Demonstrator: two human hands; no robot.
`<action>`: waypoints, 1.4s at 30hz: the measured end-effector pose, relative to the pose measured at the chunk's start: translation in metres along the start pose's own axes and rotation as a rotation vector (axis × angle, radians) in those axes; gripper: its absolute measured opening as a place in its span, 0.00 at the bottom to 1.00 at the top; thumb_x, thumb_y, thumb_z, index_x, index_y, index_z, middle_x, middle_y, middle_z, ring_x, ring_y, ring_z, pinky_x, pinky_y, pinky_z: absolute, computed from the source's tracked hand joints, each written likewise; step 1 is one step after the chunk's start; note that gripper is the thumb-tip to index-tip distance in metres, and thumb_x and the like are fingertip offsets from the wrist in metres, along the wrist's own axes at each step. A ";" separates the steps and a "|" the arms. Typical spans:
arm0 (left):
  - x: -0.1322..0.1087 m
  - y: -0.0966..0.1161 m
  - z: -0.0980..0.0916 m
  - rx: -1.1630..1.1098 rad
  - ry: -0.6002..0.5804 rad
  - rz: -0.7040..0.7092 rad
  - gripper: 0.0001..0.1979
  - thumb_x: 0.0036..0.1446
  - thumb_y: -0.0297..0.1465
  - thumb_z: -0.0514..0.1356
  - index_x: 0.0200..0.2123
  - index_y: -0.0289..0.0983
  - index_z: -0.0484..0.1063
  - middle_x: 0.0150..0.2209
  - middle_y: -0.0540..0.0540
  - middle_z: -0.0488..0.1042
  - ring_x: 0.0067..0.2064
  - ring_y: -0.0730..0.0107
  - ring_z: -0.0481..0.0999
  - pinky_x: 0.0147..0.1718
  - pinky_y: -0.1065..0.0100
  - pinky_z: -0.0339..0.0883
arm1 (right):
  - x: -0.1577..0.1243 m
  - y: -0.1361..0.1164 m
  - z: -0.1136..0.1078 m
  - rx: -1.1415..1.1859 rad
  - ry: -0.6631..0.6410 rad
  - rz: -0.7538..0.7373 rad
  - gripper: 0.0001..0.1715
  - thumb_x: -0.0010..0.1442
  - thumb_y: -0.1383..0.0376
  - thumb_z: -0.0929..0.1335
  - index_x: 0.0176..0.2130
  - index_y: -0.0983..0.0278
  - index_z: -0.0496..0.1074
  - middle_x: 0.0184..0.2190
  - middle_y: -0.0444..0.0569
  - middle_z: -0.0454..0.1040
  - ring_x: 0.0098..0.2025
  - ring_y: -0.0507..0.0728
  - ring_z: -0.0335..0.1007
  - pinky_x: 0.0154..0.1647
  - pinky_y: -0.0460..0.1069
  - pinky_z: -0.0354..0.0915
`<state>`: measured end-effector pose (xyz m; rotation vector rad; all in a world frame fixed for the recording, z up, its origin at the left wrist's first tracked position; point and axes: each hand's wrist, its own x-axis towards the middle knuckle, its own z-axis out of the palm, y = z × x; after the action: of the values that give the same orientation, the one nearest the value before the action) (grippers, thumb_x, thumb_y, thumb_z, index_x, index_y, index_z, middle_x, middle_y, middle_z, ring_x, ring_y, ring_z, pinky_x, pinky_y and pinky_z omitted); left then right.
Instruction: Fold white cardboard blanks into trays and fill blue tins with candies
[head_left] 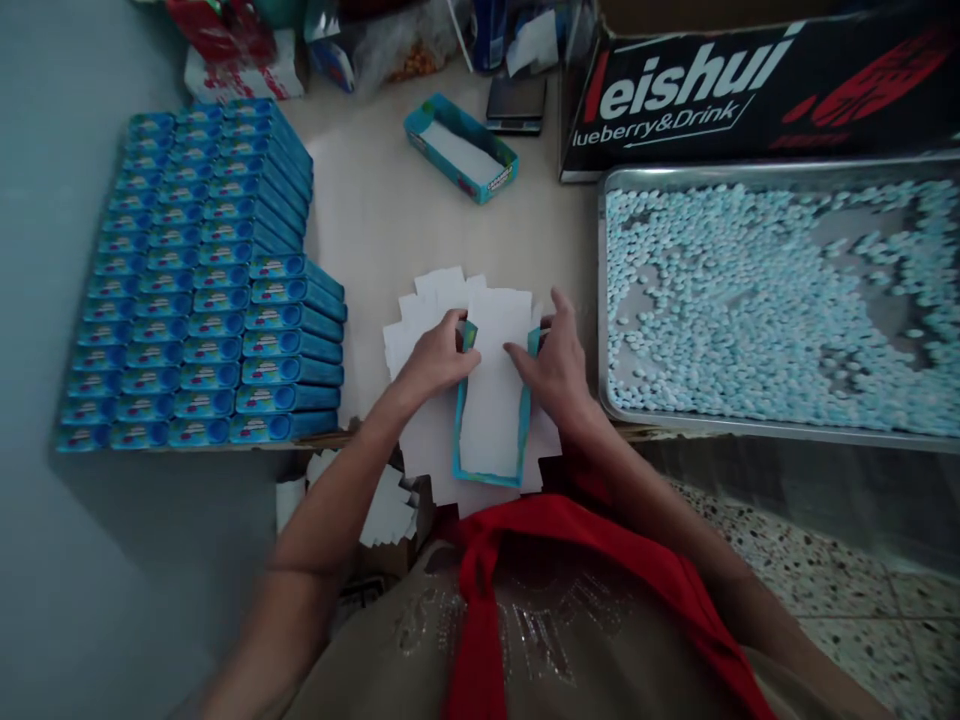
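A half-folded blue cardboard box point(456, 440) lies in front of me, its white inside point(495, 400) facing up. The near end and side walls stand up, while the white far end stretches out flat. My left hand point(441, 352) pinches the left wall near its far corner, thumb on the inner side. On the opposite wall, my right hand point(556, 362) has its thumb inside and its fingers behind the corner flap. Beneath the box are several flat white card blanks point(420, 330). Farther back, a folded open box point(461, 150) sits at an angle on the table.
Stacked blue boxes point(202, 290) fill the table's left side. At right, a metal tray point(602, 300) holds pale blue candies point(712, 320), with a black carton point(675, 110) behind it. A dark flat object point(516, 103) and plastic bags point(405, 45) lie at the back. More white blanks point(386, 510) sit below the table edge.
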<state>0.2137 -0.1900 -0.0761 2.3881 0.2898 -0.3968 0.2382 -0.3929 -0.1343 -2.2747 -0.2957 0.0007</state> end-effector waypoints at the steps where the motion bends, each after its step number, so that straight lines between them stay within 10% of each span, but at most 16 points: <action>1: -0.006 -0.003 0.007 0.007 0.063 -0.020 0.36 0.52 0.27 0.62 0.67 0.37 0.67 0.42 0.42 0.81 0.40 0.57 0.80 0.41 0.61 0.73 | 0.005 0.001 0.002 0.064 -0.029 0.028 0.47 0.64 0.61 0.67 0.75 0.66 0.47 0.56 0.63 0.73 0.52 0.65 0.74 0.55 0.63 0.74; 10: -0.039 -0.003 0.046 -0.129 0.475 -0.036 0.19 0.59 0.27 0.57 0.49 0.40 0.82 0.39 0.45 0.82 0.40 0.60 0.79 0.42 0.64 0.71 | -0.002 -0.010 -0.008 -0.005 -0.181 -0.161 0.22 0.62 0.70 0.62 0.51 0.62 0.77 0.46 0.57 0.77 0.49 0.64 0.75 0.53 0.58 0.72; 18: -0.062 -0.003 0.068 -0.301 0.693 0.003 0.15 0.63 0.26 0.59 0.49 0.38 0.83 0.46 0.44 0.82 0.47 0.63 0.81 0.52 0.63 0.73 | -0.003 -0.014 -0.010 -0.091 -0.347 -0.259 0.27 0.71 0.69 0.58 0.61 0.65 0.77 0.49 0.59 0.73 0.53 0.62 0.73 0.57 0.55 0.71; 23: -0.071 0.001 0.064 -0.364 0.570 0.083 0.17 0.74 0.39 0.56 0.43 0.39 0.83 0.45 0.43 0.77 0.51 0.63 0.79 0.55 0.62 0.73 | -0.011 -0.020 -0.014 -0.054 -0.260 -0.217 0.28 0.69 0.69 0.61 0.63 0.64 0.76 0.43 0.56 0.76 0.44 0.62 0.73 0.50 0.56 0.72; 30: -0.070 -0.005 0.076 -0.445 0.643 0.049 0.27 0.76 0.50 0.49 0.47 0.39 0.81 0.56 0.39 0.73 0.62 0.59 0.74 0.64 0.60 0.68 | -0.018 -0.020 -0.015 0.136 -0.236 -0.193 0.15 0.70 0.63 0.63 0.47 0.62 0.78 0.45 0.56 0.78 0.47 0.62 0.75 0.51 0.56 0.72; 36: -0.068 -0.006 0.088 -0.496 0.842 0.077 0.23 0.73 0.51 0.55 0.59 0.40 0.66 0.50 0.41 0.75 0.51 0.62 0.77 0.55 0.60 0.73 | -0.016 -0.023 -0.010 0.073 -0.285 -0.182 0.14 0.71 0.64 0.62 0.48 0.62 0.76 0.45 0.57 0.76 0.48 0.62 0.75 0.52 0.56 0.72; 42: -0.070 0.004 0.084 -0.302 0.898 -0.022 0.22 0.78 0.46 0.46 0.37 0.41 0.70 0.39 0.45 0.77 0.46 0.64 0.78 0.52 0.62 0.73 | -0.017 -0.022 -0.004 0.245 -0.278 -0.001 0.19 0.63 0.65 0.68 0.54 0.60 0.68 0.44 0.53 0.78 0.41 0.59 0.78 0.47 0.54 0.75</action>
<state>0.1328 -0.2559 -0.1086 2.1162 0.7124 0.6969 0.2172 -0.3861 -0.1169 -2.0287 -0.4177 0.3375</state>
